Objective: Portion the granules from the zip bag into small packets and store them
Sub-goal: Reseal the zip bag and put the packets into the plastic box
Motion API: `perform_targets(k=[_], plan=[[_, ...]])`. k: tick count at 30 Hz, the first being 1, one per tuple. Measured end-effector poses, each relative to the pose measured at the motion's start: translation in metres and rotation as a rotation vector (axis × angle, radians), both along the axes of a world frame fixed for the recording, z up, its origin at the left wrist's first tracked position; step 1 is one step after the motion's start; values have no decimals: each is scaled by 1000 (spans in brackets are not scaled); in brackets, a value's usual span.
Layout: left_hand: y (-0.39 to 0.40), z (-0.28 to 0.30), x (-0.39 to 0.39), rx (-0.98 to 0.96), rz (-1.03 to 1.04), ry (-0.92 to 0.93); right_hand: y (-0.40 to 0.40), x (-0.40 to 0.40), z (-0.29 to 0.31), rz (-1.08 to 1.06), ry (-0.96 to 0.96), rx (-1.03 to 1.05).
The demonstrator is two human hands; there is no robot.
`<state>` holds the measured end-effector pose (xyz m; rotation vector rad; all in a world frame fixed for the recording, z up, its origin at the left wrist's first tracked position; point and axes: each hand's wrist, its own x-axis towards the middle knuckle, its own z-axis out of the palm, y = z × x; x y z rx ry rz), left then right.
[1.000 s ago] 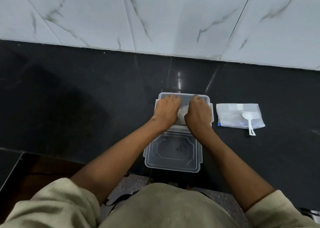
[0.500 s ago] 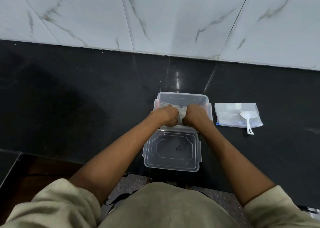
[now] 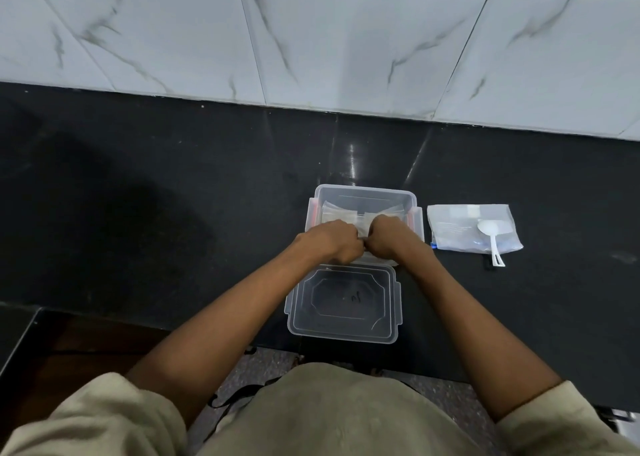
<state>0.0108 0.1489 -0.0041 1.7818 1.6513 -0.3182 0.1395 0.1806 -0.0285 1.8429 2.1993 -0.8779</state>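
Observation:
A clear plastic storage box (image 3: 363, 195) stands on the black counter, with several small clear packets (image 3: 341, 217) inside it. My left hand (image 3: 327, 242) and my right hand (image 3: 389, 239) are side by side over the box's near edge. Both have curled fingers that pinch a small packet (image 3: 364, 227) between them. The box's clear lid (image 3: 343, 305) lies flat just in front of the box. To the right lies the zip bag (image 3: 460, 225) with a white plastic spoon (image 3: 491, 239) on top of it.
The black counter (image 3: 156, 213) ends at a white marble-tiled wall (image 3: 311, 39) behind. The counter's front edge runs just under the lid, close to my body.
Both hands have drawn back from deep in the box toward its near edge and closed into fists around a packet. More of the packets in the box now show.

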Motion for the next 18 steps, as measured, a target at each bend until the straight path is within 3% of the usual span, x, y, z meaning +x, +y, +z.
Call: perform_targets(k=[5, 8, 11, 13, 15, 18], plan=[[-7, -2, -2, 152, 72, -76, -13, 3, 9, -91, 99, 126], [-30, -6, -3, 561, 220, -261, -39, 11, 16, -183, 296, 390], [-68, -21, -1, 928, 547, -419, -75, 28, 19, -267, 434, 665], [-90, -34, -4, 885, 822, -388, -95, 42, 11, -371, 417, 669], [-108, -45, -10, 700, 998, -296, -111, 55, -3, -464, 353, 545], [-124, -57, -20, 418, 1015, -145, -130, 67, -26, -449, 172, 253]])
